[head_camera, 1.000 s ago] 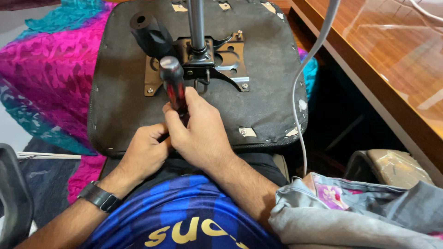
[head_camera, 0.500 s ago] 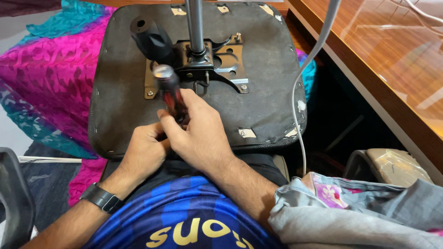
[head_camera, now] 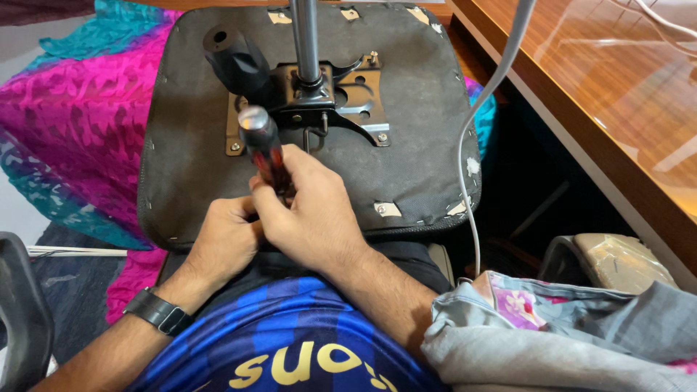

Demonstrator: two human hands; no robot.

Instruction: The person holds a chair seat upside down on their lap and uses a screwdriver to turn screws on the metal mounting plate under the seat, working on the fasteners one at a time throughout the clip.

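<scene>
Head view: a screwdriver (head_camera: 263,149) with a red and black handle and a rounded grey cap is seen at centre frame, standing nearly upright and tilted a little toward the upper left. The right hand (head_camera: 314,214) is wrapped around the lower part of its handle, fingers clenched on it. The left hand (head_camera: 226,236) is pressed against the right from the lower left, fingers curled in at the base of the tool; whether the shaft itself is gripped by it cannot be told, since the tip is hidden behind both hands. A black watch (head_camera: 158,311) is worn on the left wrist.

The tool is held over the underside of an overturned chair seat (head_camera: 406,109), a black fabric-covered pad filling the upper middle of the frame. A black metal mounting plate (head_camera: 348,101) is bolted at its centre, with a grey metal column (head_camera: 306,36) rising toward the top edge and a black lever knob (head_camera: 232,54) to the upper left.

The screwdriver is judged light and rigid, its moulded handle offering a sure grip at mid-length. The seat is judged bulky and moderately heavy, stiff beneath its soft cover, best taken by its edges or the column.

A wooden desk (head_camera: 617,94) lies at the upper right, a grey cable (head_camera: 472,145) hangs beside it, and pink and teal cloth (head_camera: 72,116) fills the left.
</scene>
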